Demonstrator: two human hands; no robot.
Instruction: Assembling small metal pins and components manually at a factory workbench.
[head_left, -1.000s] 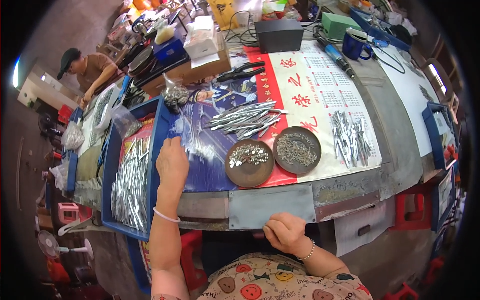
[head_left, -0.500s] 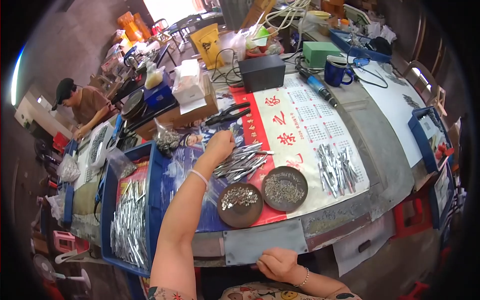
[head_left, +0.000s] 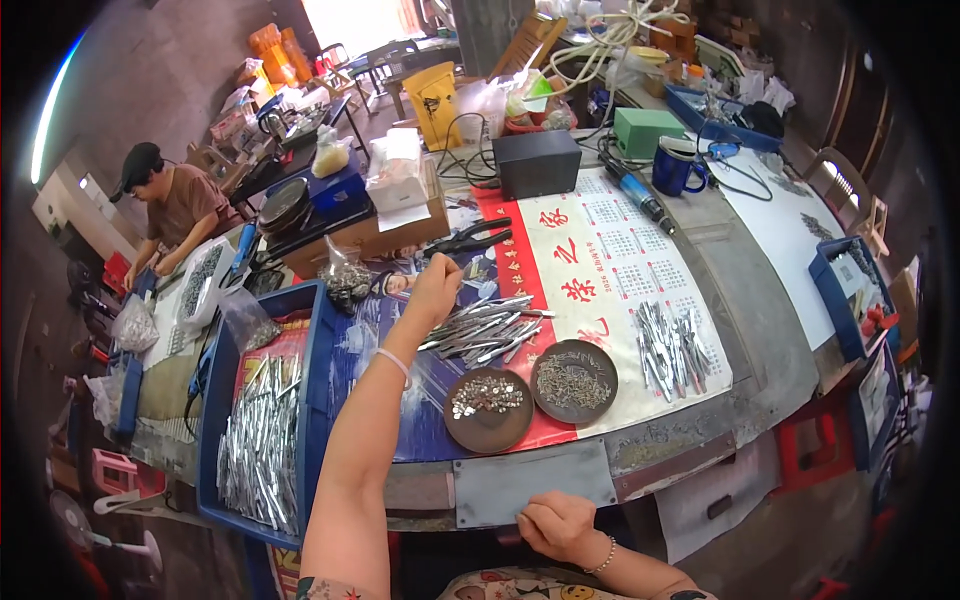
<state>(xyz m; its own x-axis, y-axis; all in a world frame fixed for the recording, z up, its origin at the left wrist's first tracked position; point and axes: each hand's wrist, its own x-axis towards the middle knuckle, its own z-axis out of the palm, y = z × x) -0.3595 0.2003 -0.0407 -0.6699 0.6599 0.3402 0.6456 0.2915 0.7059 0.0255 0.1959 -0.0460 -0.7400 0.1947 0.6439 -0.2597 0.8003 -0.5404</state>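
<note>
My left hand [head_left: 436,288] is raised at the far left end of a pile of slim silver metal pieces [head_left: 490,328]. Its fingers are curled, and whatever they may hold is hidden. Close to my body, my right hand [head_left: 558,526] is closed at the front edge of a grey metal plate [head_left: 535,484]; I cannot make out anything in it. Between the hands stand two round brown dishes. The left dish [head_left: 489,440] has small shiny bits in it, the right dish [head_left: 576,412] small pin-like parts.
At the left, a blue bin [head_left: 318,400] holds many silver pieces. Another batch of silver pieces [head_left: 672,350] lies on the calendar sheet [head_left: 600,310]. Black-handled pliers [head_left: 470,240], a blue power tool [head_left: 640,200] and a blue mug [head_left: 678,167] lie farther back. A co-worker [head_left: 180,205] sits far left.
My left hand has lifted slightly away from the pile, up and to the left. The right hand stays almost still. The whole view has shifted a little.
</note>
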